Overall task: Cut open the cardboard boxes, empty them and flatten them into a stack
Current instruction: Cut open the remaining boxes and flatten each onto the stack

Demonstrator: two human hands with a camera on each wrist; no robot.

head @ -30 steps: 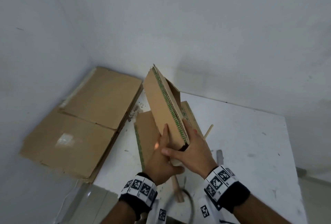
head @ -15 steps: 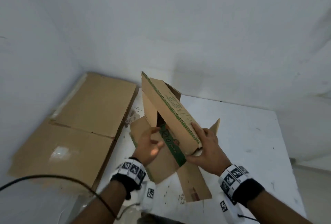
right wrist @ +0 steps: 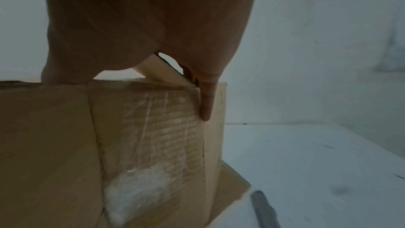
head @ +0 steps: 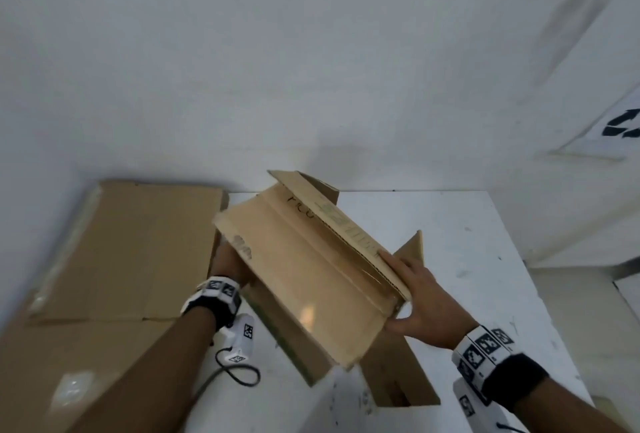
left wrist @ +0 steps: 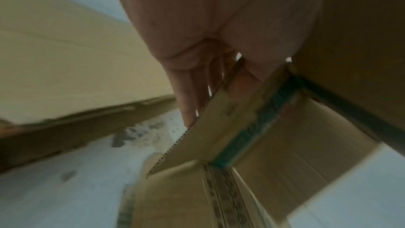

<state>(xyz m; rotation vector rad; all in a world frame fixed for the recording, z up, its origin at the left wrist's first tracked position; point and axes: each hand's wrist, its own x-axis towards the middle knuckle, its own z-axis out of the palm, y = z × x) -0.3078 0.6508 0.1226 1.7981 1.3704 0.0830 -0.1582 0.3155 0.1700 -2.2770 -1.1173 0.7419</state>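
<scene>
The left grip (head: 230, 261) is closed on the left edge of the cardboard box (head: 311, 269), its fingers (left wrist: 192, 91) lying along a hanging flap with the thumb on the other side; most of that hand is hidden behind the panel in the head view. Well to the left of it, flattened cardboard (head: 114, 259) is seen lying in a layered pile that overhangs the white surface (head: 485, 259). Between the two grips the box is held tilted and clear of the surface, its broad panel turned upward, its flaps hanging loose and its ends open, so it is judged already cut and emptied. Nothing inside it can be made out. At the right end, the right grip (head: 420, 297) is clamped on the box edge, thumb underneath and fingers (right wrist: 206, 100) laid straight along the outer face, beside a taped patch. Just beyond the right grip, a dark slender tool (right wrist: 263, 207), possibly the cutter, lies on the surface. What remains, by this reading, is for this box to be pressed flat and added to the pile at the left; whether other boxes wait cannot be told.
</scene>
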